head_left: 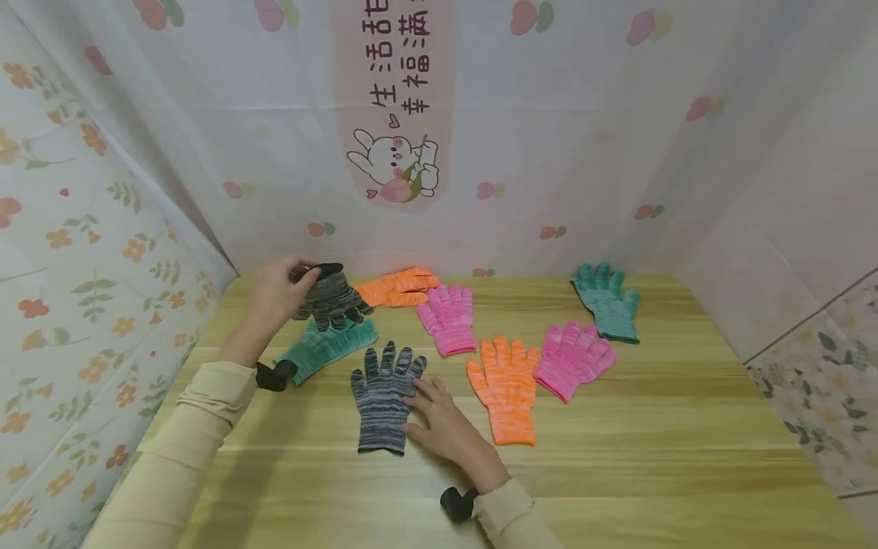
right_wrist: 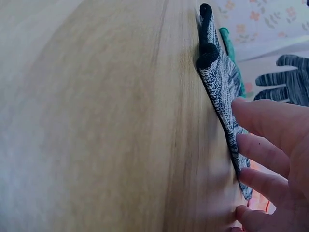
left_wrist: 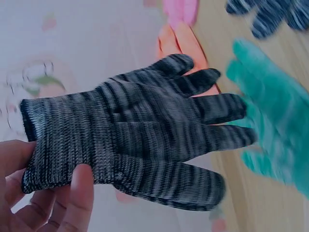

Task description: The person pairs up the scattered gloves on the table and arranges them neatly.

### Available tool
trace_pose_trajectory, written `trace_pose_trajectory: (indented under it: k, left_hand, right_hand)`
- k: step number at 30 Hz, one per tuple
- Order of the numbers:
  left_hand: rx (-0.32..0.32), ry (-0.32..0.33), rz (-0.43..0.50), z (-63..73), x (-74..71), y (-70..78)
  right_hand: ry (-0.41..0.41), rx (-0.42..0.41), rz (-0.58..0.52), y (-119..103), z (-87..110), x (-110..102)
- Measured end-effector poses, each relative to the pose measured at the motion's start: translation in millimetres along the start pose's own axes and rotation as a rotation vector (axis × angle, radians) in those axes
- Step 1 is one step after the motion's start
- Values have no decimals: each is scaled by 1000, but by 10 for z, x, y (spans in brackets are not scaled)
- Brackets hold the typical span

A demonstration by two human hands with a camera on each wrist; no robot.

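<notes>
My left hand (head_left: pixel 273 297) pinches a black-and-grey striped knit glove (left_wrist: pixel 154 123) by its cuff, thumb on one side and fingers on the other. The glove hangs fingers-down over a green glove (head_left: pixel 329 349) at the table's left. Its mate, a second striped glove (head_left: pixel 382 404), lies flat at the front middle with its fingers pointing away. At that glove's right edge rests my right hand (head_left: pixel 442 423), its fingers loosely spread; in the right wrist view the fingertips (right_wrist: pixel 244 140) meet the knit.
Behind the lifted glove lies an orange glove (head_left: pixel 398 288), beside a pink glove (head_left: pixel 449 320). Another orange glove (head_left: pixel 511 393) and pink glove (head_left: pixel 575 360) are right of centre, with a second green glove (head_left: pixel 610 305) at the back right. Patterned curtains (head_left: pixel 562 137) border the wooden table (head_left: pixel 652 457).
</notes>
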State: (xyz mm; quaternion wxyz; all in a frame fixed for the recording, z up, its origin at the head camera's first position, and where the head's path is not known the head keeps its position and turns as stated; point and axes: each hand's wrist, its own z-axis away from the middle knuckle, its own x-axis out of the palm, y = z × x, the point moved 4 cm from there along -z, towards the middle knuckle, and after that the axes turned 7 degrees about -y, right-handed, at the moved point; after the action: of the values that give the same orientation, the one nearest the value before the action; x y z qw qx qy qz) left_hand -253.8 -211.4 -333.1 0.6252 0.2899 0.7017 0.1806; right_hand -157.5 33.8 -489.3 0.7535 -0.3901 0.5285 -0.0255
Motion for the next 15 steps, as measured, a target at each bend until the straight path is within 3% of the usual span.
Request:
trace_pose_trajectory:
  k: [7,15]
  left_hand:
    - [4,-94,25,-14,238,207]
    - [29,-136,19,43,452,324]
  right_hand:
    - [-8,10,-10,12,-10,13]
    - [-4,-6,-16,15,-17,2]
